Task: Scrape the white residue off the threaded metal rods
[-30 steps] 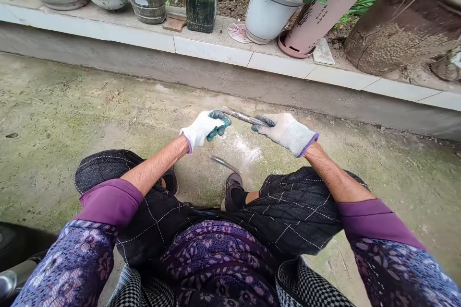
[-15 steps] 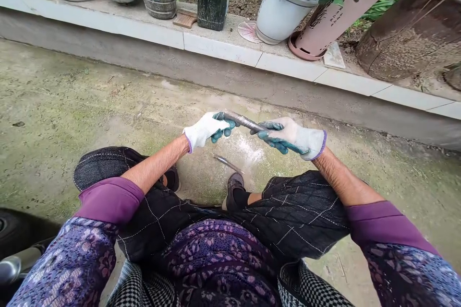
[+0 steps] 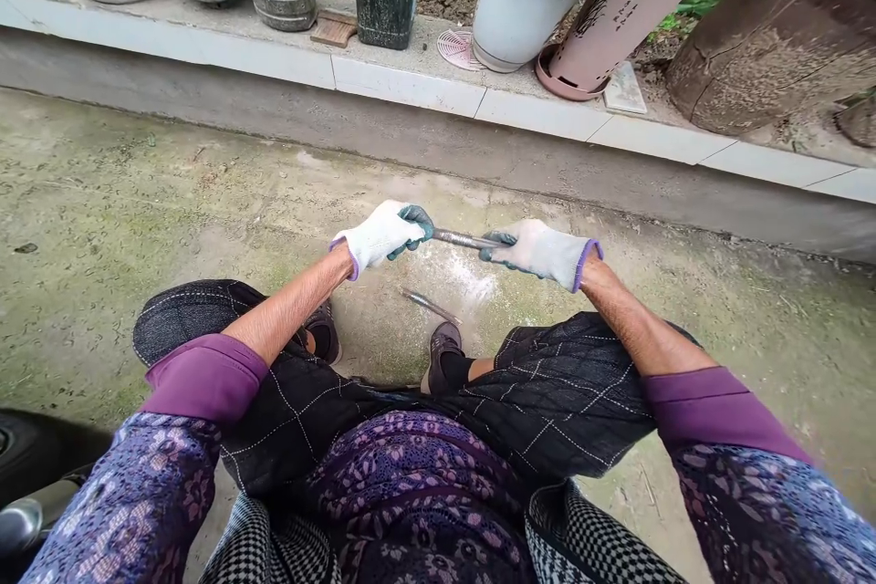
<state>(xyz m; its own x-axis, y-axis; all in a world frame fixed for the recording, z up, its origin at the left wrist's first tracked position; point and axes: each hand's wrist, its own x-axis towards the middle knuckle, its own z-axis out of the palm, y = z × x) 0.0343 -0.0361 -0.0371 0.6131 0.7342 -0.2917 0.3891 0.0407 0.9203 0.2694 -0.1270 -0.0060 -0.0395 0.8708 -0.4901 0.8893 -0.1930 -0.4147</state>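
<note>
A greyish metal rod (image 3: 460,239) with a ribbed, coiled-looking stretch spans the gap between my hands, almost level. My left hand (image 3: 393,233), in a white glove with a green coated palm, is closed around its left end. At the other end, my right hand (image 3: 537,254) in a matching glove grips the rod, with the fingers partly hidden beneath. Both ends of the rod are covered by the gloves. Below, a second thin metal rod (image 3: 430,303) lies on the ground close to my shoe (image 3: 446,342).
White powder (image 3: 472,278) is scattered on the concrete ground (image 3: 137,201). Ahead runs a low tiled ledge (image 3: 411,91) bearing a white pot (image 3: 524,9), a black pot (image 3: 387,5), a pink planter (image 3: 589,55) and a large brown pot (image 3: 753,46). A dark object with a metal cylinder (image 3: 31,511) stands at lower left.
The rod has turned from slanting down to the right to nearly level. Both hands have moved slightly left, and my right hand has rolled so its back faces up more. The view has shifted slightly.
</note>
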